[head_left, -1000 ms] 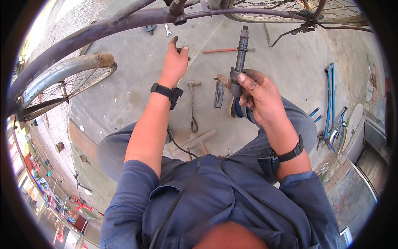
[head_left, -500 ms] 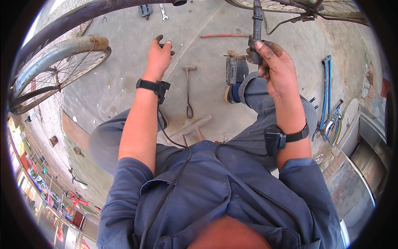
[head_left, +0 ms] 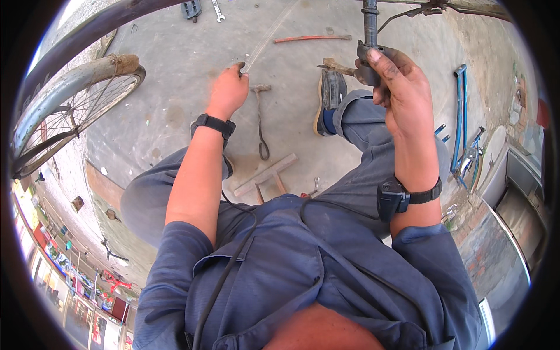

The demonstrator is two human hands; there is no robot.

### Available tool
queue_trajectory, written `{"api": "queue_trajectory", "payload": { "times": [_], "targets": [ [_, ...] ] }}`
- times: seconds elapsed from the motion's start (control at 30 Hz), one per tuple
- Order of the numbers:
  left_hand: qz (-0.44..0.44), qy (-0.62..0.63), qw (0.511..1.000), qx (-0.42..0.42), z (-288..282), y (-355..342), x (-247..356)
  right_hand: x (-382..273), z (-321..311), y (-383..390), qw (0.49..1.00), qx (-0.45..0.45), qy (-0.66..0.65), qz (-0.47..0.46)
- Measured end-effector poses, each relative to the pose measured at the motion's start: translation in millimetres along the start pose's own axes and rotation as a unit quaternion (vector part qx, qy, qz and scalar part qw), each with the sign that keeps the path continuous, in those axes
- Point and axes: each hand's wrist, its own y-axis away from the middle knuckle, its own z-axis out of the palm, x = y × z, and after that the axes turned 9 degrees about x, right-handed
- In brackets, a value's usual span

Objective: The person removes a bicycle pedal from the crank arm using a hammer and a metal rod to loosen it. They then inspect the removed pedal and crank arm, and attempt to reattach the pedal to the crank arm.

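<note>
My right hand (head_left: 405,81) grips a black metal clamp (head_left: 367,74) at the lower end of a dark upright bicycle tube (head_left: 370,26). Its thumb presses on the near side, and the fingers wrap behind, partly hidden. Well apart from it, my left hand (head_left: 228,88) hovers over the floor with its fingers curled in. Nothing shows in that hand, though some fingertips are hidden. Beside it on the floor lies a T-shaped metal tool (head_left: 261,119) with a looped end. A rusty hammer-like tool (head_left: 337,66) shows by my right shoe, partly behind the clamp.
A bicycle wheel with mudguard (head_left: 81,105) stands at the left, under a dark frame tube (head_left: 99,32). A red bar (head_left: 312,39), a spanner (head_left: 218,10) and a pedal (head_left: 191,10) lie ahead. Blue frame parts (head_left: 461,116) are at the right; a wooden piece (head_left: 265,175) lies between my legs.
My left hand has drawn its spread fingers inward. My right hand still grips the clamp, which now sits slightly further right in view. The whole view has shifted a little.
</note>
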Motion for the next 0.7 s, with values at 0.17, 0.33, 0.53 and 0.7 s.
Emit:
{"api": "queue_trajectory", "payload": {
  "times": [0.17, 0.33, 0.53, 0.7],
  "targets": [
    [-0.018, -0.037, 0.993, -0.114, 62, 24, 11, 0, -12, 9, 0.999, 0.009, 0.013, 0.036],
    [-0.01, -0.074, 0.979, -0.191, 101, 36, 25, 4, -23, 13, 0.994, 0.056, 0.064, 0.07],
    [-0.004, -0.12, 0.959, -0.256, 116, 16, 25, 6, -32, 12, 0.992, 0.074, 0.075, 0.064],
    [0.014, -0.146, 0.954, -0.261, 134, 1, 22, 11, -42, 8, 0.988, 0.08, 0.089, 0.093]
  ]
}}
